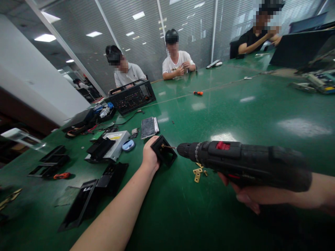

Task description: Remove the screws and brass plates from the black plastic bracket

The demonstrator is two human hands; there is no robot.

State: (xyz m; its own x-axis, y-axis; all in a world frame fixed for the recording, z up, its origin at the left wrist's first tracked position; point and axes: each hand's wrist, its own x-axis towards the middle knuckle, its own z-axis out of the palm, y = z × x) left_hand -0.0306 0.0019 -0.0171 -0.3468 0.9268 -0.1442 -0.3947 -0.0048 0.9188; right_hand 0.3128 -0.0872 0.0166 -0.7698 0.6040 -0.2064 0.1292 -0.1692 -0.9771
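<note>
My right hand (243, 195) is wrapped round the grip of a black cordless drill (225, 157) that points left; the drill covers part of the fingers. Its thin bit (170, 147) reaches to a small brass piece (162, 145) inside a black plastic frame (167, 158). My left hand (151, 153) holds this frame by its left side, tilted above the green table. Below the drill's chuck lie several brass plates (197, 174) and a small brass screw (205, 173).
Left of my arm lie black plastic housings (81, 202), a silver drive (119, 143), a round blue case (128, 145) and an orange tool (62, 175). A black computer chassis (134, 97) stands farther back, an orange screwdriver (198, 93) beyond. Several people (178, 62) sit across the table.
</note>
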